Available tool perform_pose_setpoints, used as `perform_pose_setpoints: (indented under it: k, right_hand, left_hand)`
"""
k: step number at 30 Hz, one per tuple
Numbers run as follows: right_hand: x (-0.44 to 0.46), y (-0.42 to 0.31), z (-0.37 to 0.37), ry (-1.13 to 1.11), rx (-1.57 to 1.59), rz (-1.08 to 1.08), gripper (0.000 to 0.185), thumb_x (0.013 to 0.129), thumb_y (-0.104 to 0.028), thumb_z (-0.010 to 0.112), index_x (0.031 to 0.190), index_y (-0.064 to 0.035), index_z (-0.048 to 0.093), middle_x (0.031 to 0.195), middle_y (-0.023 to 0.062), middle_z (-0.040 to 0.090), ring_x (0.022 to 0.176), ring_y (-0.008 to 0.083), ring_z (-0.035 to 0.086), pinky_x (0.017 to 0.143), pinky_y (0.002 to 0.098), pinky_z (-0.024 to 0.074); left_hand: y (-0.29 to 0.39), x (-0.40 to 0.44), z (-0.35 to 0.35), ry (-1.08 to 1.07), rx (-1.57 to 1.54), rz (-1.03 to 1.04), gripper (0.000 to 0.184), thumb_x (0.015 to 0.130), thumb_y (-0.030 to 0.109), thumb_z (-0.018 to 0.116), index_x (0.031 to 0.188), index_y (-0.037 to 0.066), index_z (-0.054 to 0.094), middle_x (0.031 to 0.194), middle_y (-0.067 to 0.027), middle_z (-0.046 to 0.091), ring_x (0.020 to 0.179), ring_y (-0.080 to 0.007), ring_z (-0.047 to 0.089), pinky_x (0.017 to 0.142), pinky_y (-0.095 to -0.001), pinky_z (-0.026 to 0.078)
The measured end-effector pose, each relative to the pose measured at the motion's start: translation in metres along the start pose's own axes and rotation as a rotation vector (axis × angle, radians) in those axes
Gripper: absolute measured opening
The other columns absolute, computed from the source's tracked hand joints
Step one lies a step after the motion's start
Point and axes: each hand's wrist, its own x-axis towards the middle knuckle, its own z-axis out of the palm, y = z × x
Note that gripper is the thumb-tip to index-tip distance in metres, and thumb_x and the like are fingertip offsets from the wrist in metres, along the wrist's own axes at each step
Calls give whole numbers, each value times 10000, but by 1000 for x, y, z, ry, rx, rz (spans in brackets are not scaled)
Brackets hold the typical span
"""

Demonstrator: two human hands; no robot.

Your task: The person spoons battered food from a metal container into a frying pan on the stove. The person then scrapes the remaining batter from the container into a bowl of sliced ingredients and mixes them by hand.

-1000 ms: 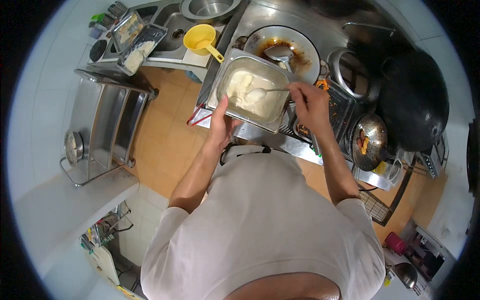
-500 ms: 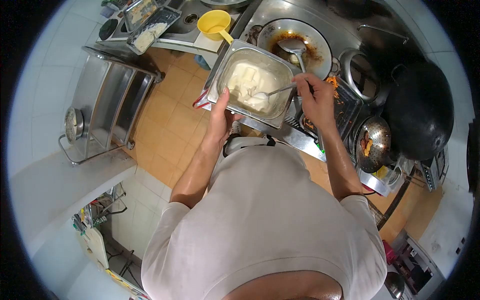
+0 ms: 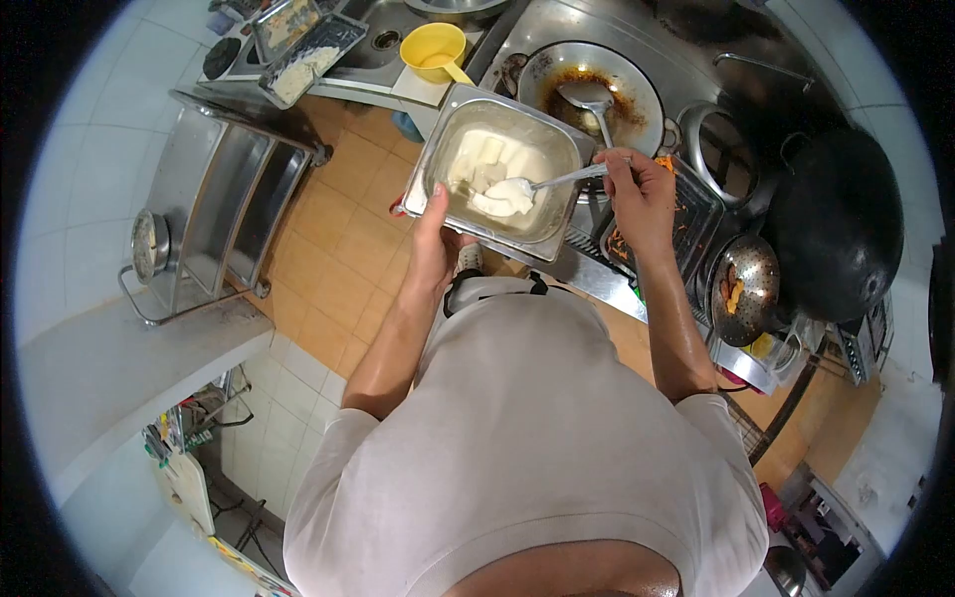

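Observation:
My left hand (image 3: 434, 242) grips the near left side of a steel food pan (image 3: 430, 149), thumb over the rim and fingers underneath. Pale pieces in a thick white batter (image 3: 487, 154) lie in the pan. My right hand (image 3: 640, 191) is closed around the handle of a metal spoon (image 3: 567, 179). The spoon's bowl is inside the pan, coated with batter. Just beyond the pan sits a wok (image 3: 645, 85) with brown oily residue, a ladle-like turner (image 3: 587, 95) lying in it.
A yellow dipper (image 3: 434, 48) stands by the sink at the far left. On the right are a tray with orange scraps (image 3: 691, 224), a perforated strainer (image 3: 746, 298) and a large black wok (image 3: 836, 224). A steel trolley (image 3: 214, 189) stands at left over the tiled floor.
The spoon has lifted a little within the pan and now carries a larger lump of batter. My right hand has shifted slightly right; the pan has tilted and moved slightly left.

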Motion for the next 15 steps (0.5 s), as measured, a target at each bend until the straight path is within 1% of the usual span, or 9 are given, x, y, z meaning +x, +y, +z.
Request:
perform_pose_setpoints:
  k: [2, 5, 8, 11, 15]
  right_hand:
    - [-2, -7, 1, 3, -24, -15, 208, 965, -149, 587, 924, 20, 702, 631, 45, 597, 570, 71, 524, 525, 256, 412]
    - [-8, -14, 3, -52, -204, -479, 157, 945, -96, 589, 930, 12, 702, 685, 91, 635, 566, 137, 573, 541, 274, 446]
    - [-16, -34, 1, -74, -252, -536, 110, 914, -51, 608, 940, -4, 705, 760, 127, 665, 596, 210, 623, 565, 291, 477]
    - [-9, -32, -1, 26, -270, -692, 94, 900, -39, 626, 944, -14, 705, 799, 122, 684, 623, 231, 644, 570, 299, 485]
    - [-8, -39, -2, 25, -288, -723, 86, 891, -32, 636, 939, -17, 705, 806, 122, 688, 637, 253, 650, 579, 316, 498]
  left_hand:
    - [1, -1, -1, -10, -14, -4, 681, 980, 507, 516, 1430, 11, 399, 1365, -163, 540, 1205, -274, 587, 938, -455, 545]
    - [0, 0, -5, -23, -29, -4, 689, 978, 507, 517, 1437, 9, 388, 1371, -170, 533, 1214, -279, 580, 933, -458, 547]
    - [3, -1, -4, -31, -22, 13, 683, 980, 503, 515, 1438, 11, 390, 1376, -166, 529, 1226, -277, 570, 944, -452, 538]
    - [3, 1, -7, -58, -16, 51, 682, 980, 501, 517, 1440, 14, 390, 1374, -160, 533, 1232, -272, 565, 956, -441, 525]
    - [9, 0, -6, -77, -16, 44, 677, 982, 497, 517, 1439, 13, 393, 1375, -156, 534, 1231, -266, 566, 965, -433, 517]
